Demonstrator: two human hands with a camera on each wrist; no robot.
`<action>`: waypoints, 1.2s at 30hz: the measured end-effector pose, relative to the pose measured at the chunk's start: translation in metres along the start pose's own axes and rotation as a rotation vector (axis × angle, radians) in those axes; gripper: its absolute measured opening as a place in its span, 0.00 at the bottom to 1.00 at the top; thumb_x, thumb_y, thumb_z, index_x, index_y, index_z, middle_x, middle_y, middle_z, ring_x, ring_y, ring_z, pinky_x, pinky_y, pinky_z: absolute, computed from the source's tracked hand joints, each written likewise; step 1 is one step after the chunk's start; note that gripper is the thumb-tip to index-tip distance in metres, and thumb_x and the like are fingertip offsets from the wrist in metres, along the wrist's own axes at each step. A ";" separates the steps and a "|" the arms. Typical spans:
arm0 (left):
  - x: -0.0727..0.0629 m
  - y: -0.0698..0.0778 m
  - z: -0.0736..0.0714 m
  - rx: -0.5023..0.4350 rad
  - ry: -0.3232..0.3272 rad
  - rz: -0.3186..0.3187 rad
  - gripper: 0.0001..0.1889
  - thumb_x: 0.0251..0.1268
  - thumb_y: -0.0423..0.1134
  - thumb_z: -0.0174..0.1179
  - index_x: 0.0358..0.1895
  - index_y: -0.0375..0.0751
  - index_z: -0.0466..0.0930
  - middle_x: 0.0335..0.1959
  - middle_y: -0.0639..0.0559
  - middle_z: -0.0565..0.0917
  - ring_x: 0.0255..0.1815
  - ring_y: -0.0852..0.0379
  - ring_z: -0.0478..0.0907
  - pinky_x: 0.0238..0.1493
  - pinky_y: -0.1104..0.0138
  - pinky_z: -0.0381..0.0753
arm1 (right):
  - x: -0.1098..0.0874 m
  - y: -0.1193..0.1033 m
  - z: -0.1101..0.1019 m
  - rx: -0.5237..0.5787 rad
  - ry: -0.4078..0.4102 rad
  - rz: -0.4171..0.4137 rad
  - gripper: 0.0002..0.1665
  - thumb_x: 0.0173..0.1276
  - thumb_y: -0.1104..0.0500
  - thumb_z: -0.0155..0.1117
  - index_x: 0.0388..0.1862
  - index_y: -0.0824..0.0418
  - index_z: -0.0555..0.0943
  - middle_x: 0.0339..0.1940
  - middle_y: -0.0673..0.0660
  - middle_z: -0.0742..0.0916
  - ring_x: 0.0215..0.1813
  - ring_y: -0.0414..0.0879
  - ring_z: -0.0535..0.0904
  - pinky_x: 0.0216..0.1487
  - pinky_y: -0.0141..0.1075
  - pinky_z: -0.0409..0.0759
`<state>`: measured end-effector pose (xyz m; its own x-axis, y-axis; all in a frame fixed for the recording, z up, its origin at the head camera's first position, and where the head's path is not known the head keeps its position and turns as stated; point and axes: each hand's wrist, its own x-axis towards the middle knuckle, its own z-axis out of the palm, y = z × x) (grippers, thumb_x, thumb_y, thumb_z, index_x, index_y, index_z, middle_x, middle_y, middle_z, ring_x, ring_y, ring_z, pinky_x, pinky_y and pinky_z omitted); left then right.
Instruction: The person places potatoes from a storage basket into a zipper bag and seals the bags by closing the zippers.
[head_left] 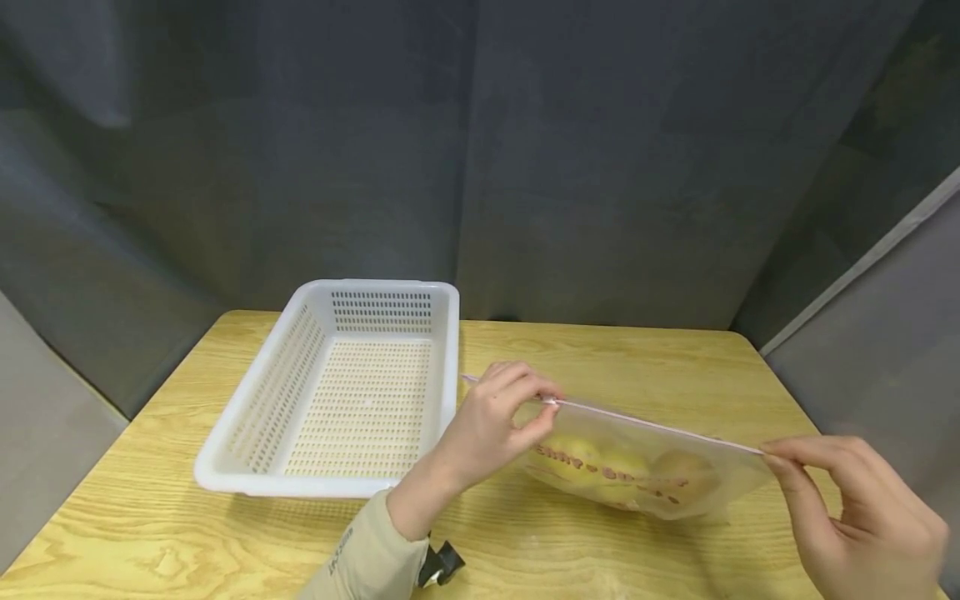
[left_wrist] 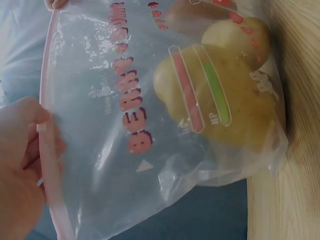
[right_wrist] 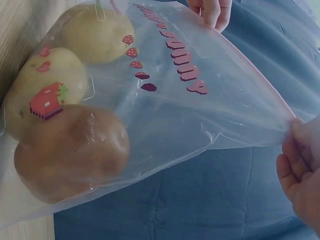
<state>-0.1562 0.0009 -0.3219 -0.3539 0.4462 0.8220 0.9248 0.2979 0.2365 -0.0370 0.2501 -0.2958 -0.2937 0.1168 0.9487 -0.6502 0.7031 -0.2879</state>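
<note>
A clear zip bag (head_left: 731,492) with a pink zip edge and printed red lettering lies slanted on the table. Inside are two yellowish potatoes (right_wrist: 97,37) and a browner one (right_wrist: 75,155), which looks like a potato too. My left hand (head_left: 495,421) pinches the zip strip between thumb and fingers, at a small pale slider (left_wrist: 41,128), part way along the edge. At the far right end of the strip, my right hand (head_left: 862,500) pinches the bag's corner. Between the two hands the strip is drawn taut, and the potatoes sit low in the bag.
To the left of the bag, a white perforated plastic basket (head_left: 213,479) stands on the wooden table (head_left: 112,533). A small black buckle-like object (head_left: 442,564) shows beside my left sleeve (head_left: 367,558). Dark curtain walls (head_left: 465,167) enclose the table's back and sides.
</note>
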 end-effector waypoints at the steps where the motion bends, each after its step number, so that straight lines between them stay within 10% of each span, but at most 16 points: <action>1: 0.000 -0.001 0.000 0.007 0.010 -0.008 0.04 0.51 0.32 0.59 0.31 0.42 0.80 0.29 0.56 0.80 0.34 0.62 0.75 0.46 0.73 0.72 | 0.000 0.001 0.000 0.018 0.006 0.007 0.08 0.55 0.68 0.65 0.20 0.74 0.80 0.23 0.51 0.84 0.34 0.25 0.74 0.39 0.16 0.66; 21: -0.005 -0.009 -0.011 0.026 0.074 -0.107 0.05 0.49 0.30 0.59 0.30 0.43 0.81 0.29 0.57 0.81 0.34 0.61 0.76 0.44 0.72 0.73 | 0.010 -0.001 -0.007 0.291 -0.032 0.058 0.07 0.58 0.71 0.61 0.26 0.79 0.79 0.32 0.48 0.84 0.37 0.34 0.78 0.42 0.20 0.71; 36: -0.011 -0.022 -0.031 0.040 0.126 -0.169 0.07 0.48 0.28 0.59 0.30 0.42 0.81 0.29 0.55 0.81 0.34 0.61 0.76 0.40 0.71 0.75 | 0.007 0.014 -0.017 0.207 -0.051 0.135 0.06 0.59 0.69 0.61 0.27 0.74 0.81 0.31 0.44 0.82 0.35 0.33 0.74 0.37 0.17 0.69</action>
<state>-0.1682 -0.0366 -0.3201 -0.4808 0.2789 0.8313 0.8467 0.3940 0.3576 -0.0365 0.2725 -0.2915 -0.4195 0.1608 0.8934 -0.7306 0.5243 -0.4374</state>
